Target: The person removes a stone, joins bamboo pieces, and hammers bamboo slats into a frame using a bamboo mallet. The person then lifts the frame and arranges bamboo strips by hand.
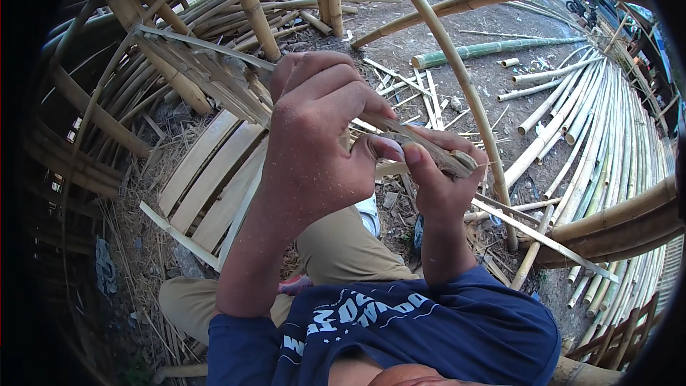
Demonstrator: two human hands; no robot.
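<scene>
Several flat bamboo slats [227,177] are lying side by side low down on my left. My left hand [314,136] is holding a piece of split bamboo [461,162], with my fingers curling over it and my thumb pointing at my other hand. The split bamboo is going across from one hand to the other, above my tan pants [350,239]. My right hand [444,189] is pinching it near its rough end, thumb on the near side. Past that hand, a green pole [493,51] is lying on the dirt. Farther right, lots of long bamboo poles [597,150] are spreading out like a fan.
</scene>
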